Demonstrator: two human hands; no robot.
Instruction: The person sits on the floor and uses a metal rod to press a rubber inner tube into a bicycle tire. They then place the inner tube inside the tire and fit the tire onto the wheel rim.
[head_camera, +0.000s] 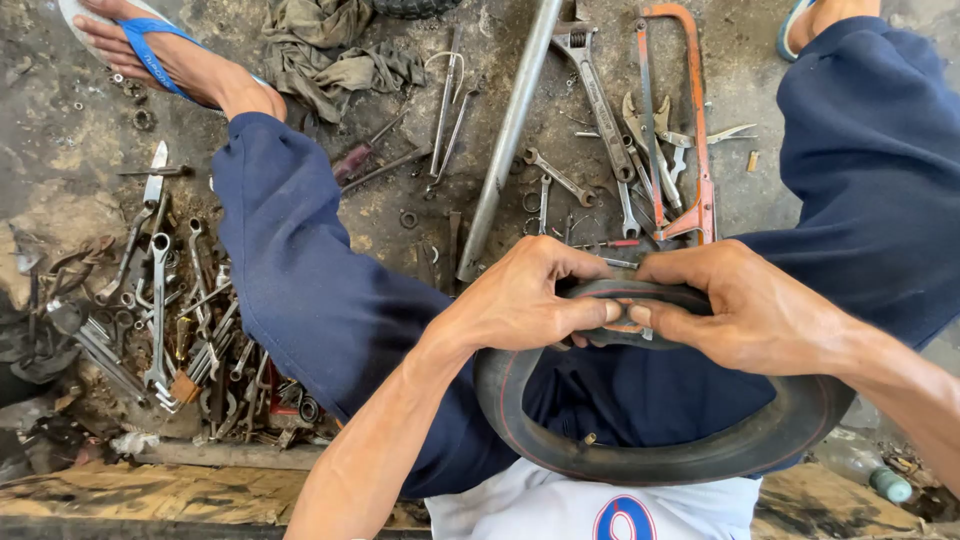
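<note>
A black rubber inner tube (700, 455) loops across my lap, over dark blue trousers. My left hand (525, 300) and my right hand (745, 310) both pinch its far side, thumbs and fingertips meeting at one spot near the middle. A small brass valve (590, 438) pokes from the inner edge of the tube at lower left. The pinched patch itself is hidden under my fingers.
Grimy concrete floor ahead holds a long steel pipe (508, 135), an orange hacksaw (690, 120), an adjustable wrench (595, 85), pliers and spanners. A heap of wrenches (180, 330) lies at left, a dirty rag (330, 50) at the top. My foot wears a blue sandal (150, 50).
</note>
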